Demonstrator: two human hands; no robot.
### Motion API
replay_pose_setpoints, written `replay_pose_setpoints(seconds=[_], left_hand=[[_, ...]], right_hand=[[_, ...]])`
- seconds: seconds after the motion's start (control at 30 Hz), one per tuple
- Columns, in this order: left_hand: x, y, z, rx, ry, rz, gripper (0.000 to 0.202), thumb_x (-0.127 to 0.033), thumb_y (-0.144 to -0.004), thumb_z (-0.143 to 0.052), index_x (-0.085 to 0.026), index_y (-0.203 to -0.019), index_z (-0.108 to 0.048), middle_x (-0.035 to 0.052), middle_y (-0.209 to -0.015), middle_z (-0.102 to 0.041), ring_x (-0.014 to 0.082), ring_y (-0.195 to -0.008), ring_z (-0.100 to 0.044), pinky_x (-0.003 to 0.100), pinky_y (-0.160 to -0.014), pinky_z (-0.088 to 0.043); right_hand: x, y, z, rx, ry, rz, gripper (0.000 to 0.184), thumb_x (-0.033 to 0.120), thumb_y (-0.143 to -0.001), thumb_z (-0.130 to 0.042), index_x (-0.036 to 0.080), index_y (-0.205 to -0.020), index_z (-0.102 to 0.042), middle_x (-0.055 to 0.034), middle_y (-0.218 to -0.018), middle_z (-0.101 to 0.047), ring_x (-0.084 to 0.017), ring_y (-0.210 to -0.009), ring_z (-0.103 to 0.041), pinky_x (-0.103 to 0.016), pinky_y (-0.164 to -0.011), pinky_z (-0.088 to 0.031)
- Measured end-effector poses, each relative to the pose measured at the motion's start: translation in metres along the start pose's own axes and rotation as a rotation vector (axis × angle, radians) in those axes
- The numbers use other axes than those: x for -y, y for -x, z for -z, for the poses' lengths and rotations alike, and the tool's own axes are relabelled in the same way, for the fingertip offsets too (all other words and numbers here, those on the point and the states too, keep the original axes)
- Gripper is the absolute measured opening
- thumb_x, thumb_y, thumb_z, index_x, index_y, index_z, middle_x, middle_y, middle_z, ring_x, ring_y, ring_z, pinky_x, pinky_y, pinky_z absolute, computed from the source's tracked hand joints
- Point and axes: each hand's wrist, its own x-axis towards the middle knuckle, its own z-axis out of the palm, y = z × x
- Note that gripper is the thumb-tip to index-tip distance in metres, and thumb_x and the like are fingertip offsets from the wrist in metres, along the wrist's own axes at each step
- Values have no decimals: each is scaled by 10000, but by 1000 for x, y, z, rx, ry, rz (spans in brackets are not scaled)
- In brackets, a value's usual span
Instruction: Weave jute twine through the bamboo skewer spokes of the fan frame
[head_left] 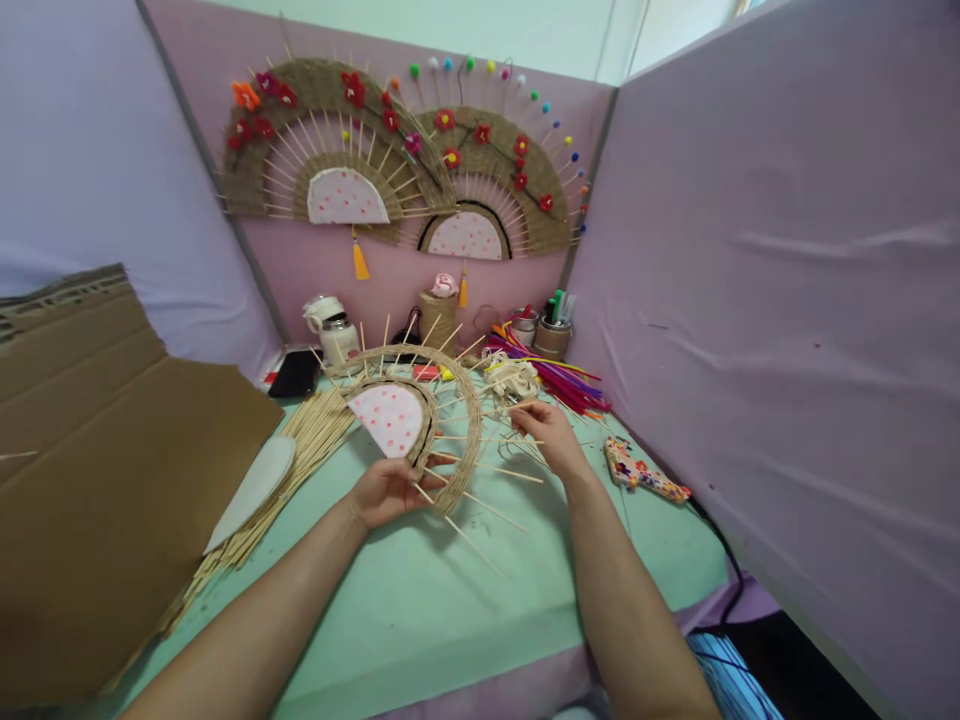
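Observation:
My left hand (pixel 394 490) is closed around the lower edge of a half-made fan (pixel 472 410), holding it tilted above the table. The fan has thin wooden sticks spreading outward, a woven twine band across them, and a white half-round centre (pixel 390 418) with pink dots. At the fan's right side, my right hand (pixel 551 432) has its fingers pinched together near the stick ends. What lies between those fingertips is too small to make out. Loose loops of thin twine (pixel 517 442) show just below and beside that hand.
Cardboard (pixel 112 480), a stick bundle (pixel 315 425) and a white oval piece (pixel 259 490) lie left. A floral-patterned glue gun (pixel 641 470) with a black cord lies right. Behind stand a twine spool (pixel 437 320), a white bottle (pixel 337 335) and coloured pipe cleaners (pixel 559 375); two finished fans (pixel 247 180) hang above.

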Motion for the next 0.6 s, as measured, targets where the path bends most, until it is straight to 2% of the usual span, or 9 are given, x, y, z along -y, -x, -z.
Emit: replay_pose_setpoints(seconds=[0.13, 0.27, 0.37, 0.5, 0.6], left_hand=[[-1, 0, 3, -17, -6, 7, 456, -58, -643, -493, -61, -1065, -665, 129, -1071, -684, 230, -894, -666, 320, -743, -517], [0, -1, 3, 20, -28, 20, 461, -70, -637, -495, -67, -1070, -656, 141, -1078, -680, 247, -924, -658, 359, -782, -513], [-1, 0, 2, 39, -34, 10, 451, -68, -645, -489, -87, -1063, -656, 126, -1115, -667, 253, -940, -654, 378, -792, -511], [-3, 3, 3, 58, -52, 20, 468, -47, -660, -481, -128, -1094, -637, 109, -1206, -625, 266, -967, -648, 405, -792, -517], [-5, 6, 6, 65, -72, 25, 534, -29, -665, -478, -164, -1168, -593, 110, -1208, -625, 268, -942, -661, 416, -764, -532]], right_hand=[[3, 2, 1, 8, 34, 27, 235, 398, -733, -632, 167, -770, -653, -3, -646, -575, -120, -600, -487, -257, -594, -392], [3, 4, 1, -17, 113, 73, 228, 384, -753, -598, 171, -802, -661, -16, -678, -596, -138, -637, -521, -267, -621, -418], [2, 5, 1, -76, 179, 106, 209, 364, -746, -602, 172, -805, -659, -24, -702, -614, -148, -657, -540, -273, -639, -427], [3, 6, 2, -187, 283, 144, 219, 393, -731, -623, 175, -719, -646, -23, -679, -606, -148, -644, -514, -275, -637, -420], [5, 7, 4, -235, 274, 162, 234, 413, -706, -658, 181, -699, -631, -17, -661, -590, -147, -635, -495, -279, -627, -419]])
